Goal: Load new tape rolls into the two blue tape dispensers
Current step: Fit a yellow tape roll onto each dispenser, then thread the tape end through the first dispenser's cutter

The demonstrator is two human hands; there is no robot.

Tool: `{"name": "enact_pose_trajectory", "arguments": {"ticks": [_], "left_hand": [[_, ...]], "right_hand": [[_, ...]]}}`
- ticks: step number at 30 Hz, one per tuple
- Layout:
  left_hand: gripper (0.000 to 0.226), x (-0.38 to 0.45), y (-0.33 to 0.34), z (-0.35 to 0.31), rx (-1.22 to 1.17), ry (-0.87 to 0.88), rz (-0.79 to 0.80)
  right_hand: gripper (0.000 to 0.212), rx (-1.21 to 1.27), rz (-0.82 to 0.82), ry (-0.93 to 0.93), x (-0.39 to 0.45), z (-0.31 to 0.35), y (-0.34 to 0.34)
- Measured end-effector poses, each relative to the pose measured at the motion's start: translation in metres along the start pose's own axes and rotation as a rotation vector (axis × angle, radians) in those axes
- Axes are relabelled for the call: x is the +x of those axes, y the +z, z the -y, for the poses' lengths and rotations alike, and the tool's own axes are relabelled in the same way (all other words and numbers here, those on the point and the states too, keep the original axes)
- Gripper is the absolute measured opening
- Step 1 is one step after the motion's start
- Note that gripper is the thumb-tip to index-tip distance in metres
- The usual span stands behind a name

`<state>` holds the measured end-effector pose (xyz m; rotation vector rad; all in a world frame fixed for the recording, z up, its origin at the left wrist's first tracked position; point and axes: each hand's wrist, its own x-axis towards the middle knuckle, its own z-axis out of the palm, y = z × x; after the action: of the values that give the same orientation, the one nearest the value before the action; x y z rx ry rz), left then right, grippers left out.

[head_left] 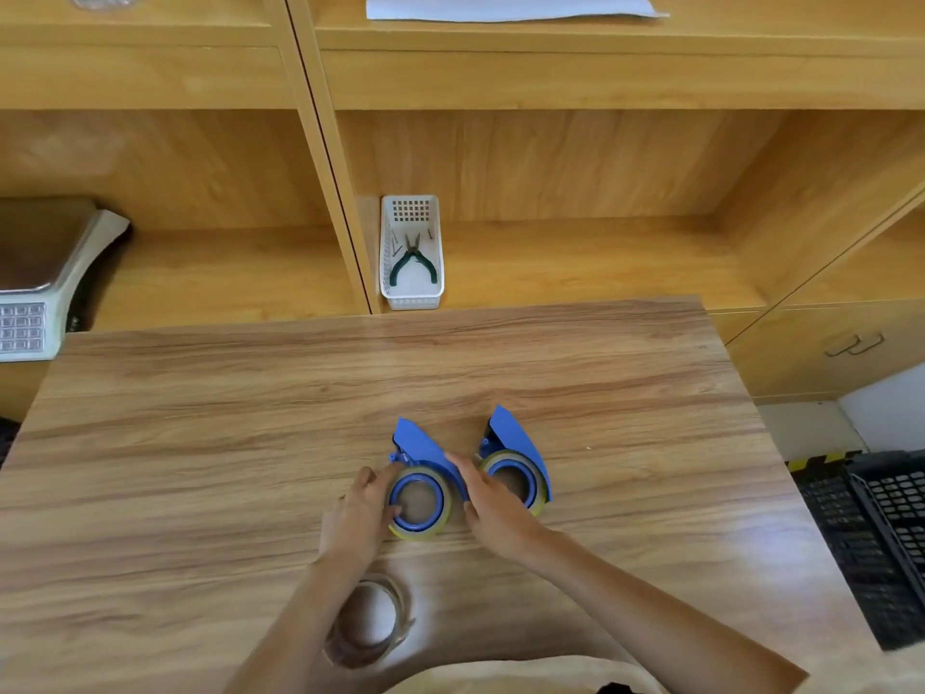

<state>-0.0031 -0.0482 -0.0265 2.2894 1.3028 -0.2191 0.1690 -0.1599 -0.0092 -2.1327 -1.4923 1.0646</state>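
Observation:
Two blue tape dispensers lie side by side on the wooden table [200,443]. The left dispenser [418,445] carries a yellowish tape roll [419,532] around its blue hub. My left hand [358,518] grips that roll's left edge, fingers curled over it. The right dispenser [515,435] also carries a tape roll [538,485]. My right hand [493,508] rests between the two dispensers, thumb on the left dispenser's blue guard, fingers against the right roll. An empty clear tape core [395,623] lies nearer to me, partly hidden by my left forearm.
A white basket [411,300] with green-handled pliers [413,265] sits in the wooden shelf behind the table. A weighing scale [35,293] stands at the left. A black crate [881,543] is on the floor to the right. White paper [505,5] lies on the upper shelf.

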Motion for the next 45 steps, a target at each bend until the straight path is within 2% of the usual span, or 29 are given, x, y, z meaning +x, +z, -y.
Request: {"name": "enact_pose_trajectory", "arguments": {"ticks": [6,12,22,25,27,31,33,35,37,40,42,45], "left_hand": [[0.062,0.003,0.011,0.000,-0.160,0.035,-0.009],[0.063,-0.003,0.008,0.002,-0.173,0.092,-0.056],[0.073,-0.004,0.006,0.008,-0.227,0.137,-0.069],[0.073,-0.003,0.009,0.011,-0.256,0.137,-0.081],[0.073,-0.003,0.009,0.013,-0.396,0.104,-0.116],[0.063,-0.001,0.002,0.022,-0.890,-0.036,-0.121],[0.044,0.005,0.001,0.032,-0.977,-0.087,-0.049],[0.028,0.006,-0.007,0.039,-0.975,-0.086,0.091],[0.031,0.005,-0.020,0.039,-1.042,-0.060,0.206],[0.037,0.003,-0.040,0.031,-1.172,0.016,0.264],[0.040,0.003,-0.051,0.023,-1.246,0.055,0.304],[0.049,0.002,-0.062,0.008,-1.326,0.024,0.351]], "right_hand": [[0.074,0.096,0.013,0.089,0.006,0.010,0.002],[0.077,0.073,0.001,0.122,0.012,0.012,0.007],[0.084,-0.361,0.111,0.129,0.054,0.029,0.007],[0.073,-0.416,0.107,0.155,0.063,0.033,0.008],[0.066,-0.410,0.103,0.180,0.066,0.032,0.010],[0.056,-0.297,0.078,0.212,0.065,0.027,0.008],[0.047,-0.191,0.069,0.219,0.065,0.028,0.002],[0.041,-0.067,0.059,0.207,0.067,0.029,-0.003],[0.039,0.038,0.058,0.188,0.069,0.030,-0.008],[0.040,0.229,0.030,0.172,0.072,0.032,-0.015],[0.048,0.309,0.018,0.157,0.069,0.034,-0.017],[0.062,0.415,0.021,0.126,0.065,0.033,-0.018]]}}
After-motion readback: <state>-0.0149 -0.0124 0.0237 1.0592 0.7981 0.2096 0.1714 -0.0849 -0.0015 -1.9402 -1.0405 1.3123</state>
